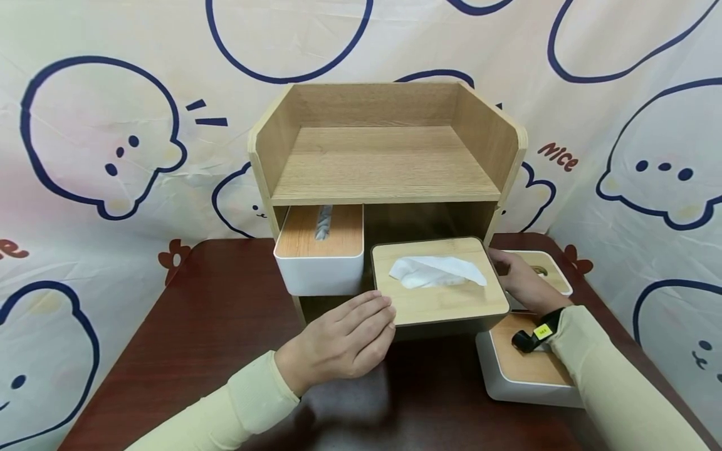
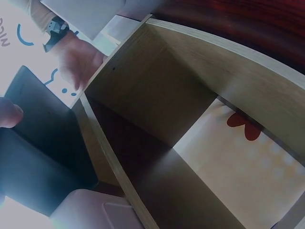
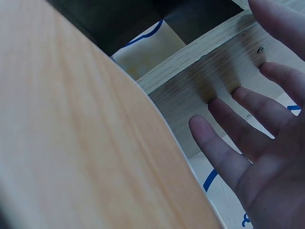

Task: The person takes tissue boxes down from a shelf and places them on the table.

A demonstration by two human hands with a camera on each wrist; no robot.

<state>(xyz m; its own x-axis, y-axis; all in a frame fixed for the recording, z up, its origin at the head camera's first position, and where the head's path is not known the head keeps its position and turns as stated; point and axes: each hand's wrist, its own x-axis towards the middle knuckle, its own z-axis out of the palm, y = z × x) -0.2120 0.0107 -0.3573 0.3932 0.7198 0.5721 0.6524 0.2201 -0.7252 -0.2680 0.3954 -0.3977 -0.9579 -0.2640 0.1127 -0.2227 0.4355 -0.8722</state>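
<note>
A dark tissue box (image 1: pixel 442 307) with a light wooden lid and a white tissue poking out juts from the right side of the wooden shelf unit's (image 1: pixel 389 163) middle opening. My left hand (image 1: pixel 344 338) is at its left front edge, fingers together and nearly straight. In the left wrist view, a fingertip (image 2: pixel 9 113) lies against the dark box (image 2: pixel 40 143). My right hand (image 1: pixel 521 282) is at the unit's right side. Its spread fingertips touch the outer side panel (image 3: pixel 224 71) in the right wrist view. A white tissue box (image 1: pixel 321 272) with a wooden lid sits in the opening's left part.
Right of the unit, a white box with a wooden lid (image 1: pixel 555 272) stands on the dark red table (image 1: pixel 237 300). In front of it is another wood-lidded box (image 1: pixel 527 376), partly under my right forearm. A cartoon-printed cloth (image 1: pixel 113 37) hangs behind and beside the table.
</note>
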